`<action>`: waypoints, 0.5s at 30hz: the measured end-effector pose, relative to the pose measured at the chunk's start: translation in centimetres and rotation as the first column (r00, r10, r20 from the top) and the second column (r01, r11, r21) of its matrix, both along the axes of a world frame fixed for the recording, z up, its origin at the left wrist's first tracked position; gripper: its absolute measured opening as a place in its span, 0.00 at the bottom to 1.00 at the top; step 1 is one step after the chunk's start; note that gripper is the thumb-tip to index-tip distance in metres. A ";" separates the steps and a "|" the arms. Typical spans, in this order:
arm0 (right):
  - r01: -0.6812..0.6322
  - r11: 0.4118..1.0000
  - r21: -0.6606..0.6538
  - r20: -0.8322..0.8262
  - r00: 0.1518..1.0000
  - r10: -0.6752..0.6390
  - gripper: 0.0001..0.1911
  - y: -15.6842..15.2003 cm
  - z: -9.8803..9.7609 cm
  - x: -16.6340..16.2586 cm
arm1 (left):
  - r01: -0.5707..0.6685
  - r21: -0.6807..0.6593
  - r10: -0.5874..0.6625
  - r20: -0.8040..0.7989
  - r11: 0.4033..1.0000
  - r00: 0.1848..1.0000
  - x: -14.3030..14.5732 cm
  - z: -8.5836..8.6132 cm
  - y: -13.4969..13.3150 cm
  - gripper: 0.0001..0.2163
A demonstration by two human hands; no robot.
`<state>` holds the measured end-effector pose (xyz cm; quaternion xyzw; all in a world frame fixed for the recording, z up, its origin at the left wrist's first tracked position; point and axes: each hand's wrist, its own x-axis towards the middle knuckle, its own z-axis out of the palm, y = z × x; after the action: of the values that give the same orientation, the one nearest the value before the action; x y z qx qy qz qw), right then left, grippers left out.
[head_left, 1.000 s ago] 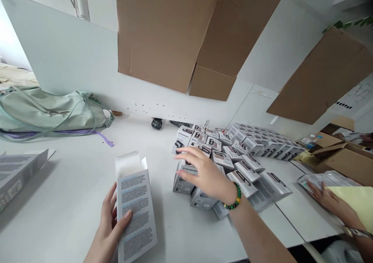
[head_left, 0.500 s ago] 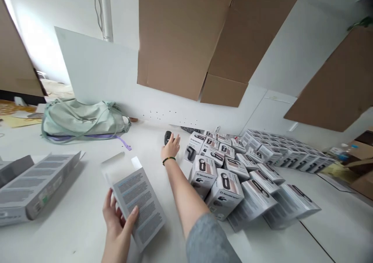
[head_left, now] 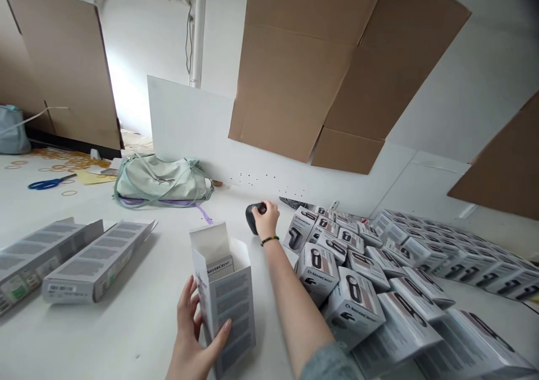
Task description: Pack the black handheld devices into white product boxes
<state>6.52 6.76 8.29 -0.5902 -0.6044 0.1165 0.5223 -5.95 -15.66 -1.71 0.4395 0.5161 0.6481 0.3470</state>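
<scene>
So far, the left hand grips an open carton upright with a printed insert showing at its mouth, while the right hand curls over a dark device just beyond the pile of boxes, which lie closed.

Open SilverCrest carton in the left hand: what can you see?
The open SilverCrest carton is grey-and-white printed paperboard, held nearly upright, top open, one tall flap raised. A SilverCrest-labelled insert shows inside. Its facing panel carries blocks of fine print, too small to read. The left hand grips its lower part; the bottom is out of view.
</scene>
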 end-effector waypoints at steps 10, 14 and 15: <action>-0.263 0.839 0.477 -0.202 0.896 0.396 0.17 -15.8 9.5 3.6 | 0.105 0.184 -0.031 -0.367 0.977 0.930 -2.4 -2.8 0.0 0.38; -0.508 0.835 0.212 0.164 0.861 0.482 0.10 -19.0 7.1 1.2 | 0.170 0.231 -0.026 -0.521 0.958 0.853 -2.0 -2.3 -0.2 0.38; -0.515 0.845 0.147 0.249 0.846 0.472 0.09 -19.4 6.2 0.7 | 0.166 0.250 -0.005 -0.539 0.954 0.842 -1.8 -1.9 -0.3 0.38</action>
<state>7.26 -12.62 14.52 -0.3647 -0.7952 0.1227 0.4687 -7.78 -15.93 -3.57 0.6702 0.4721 0.5523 0.1514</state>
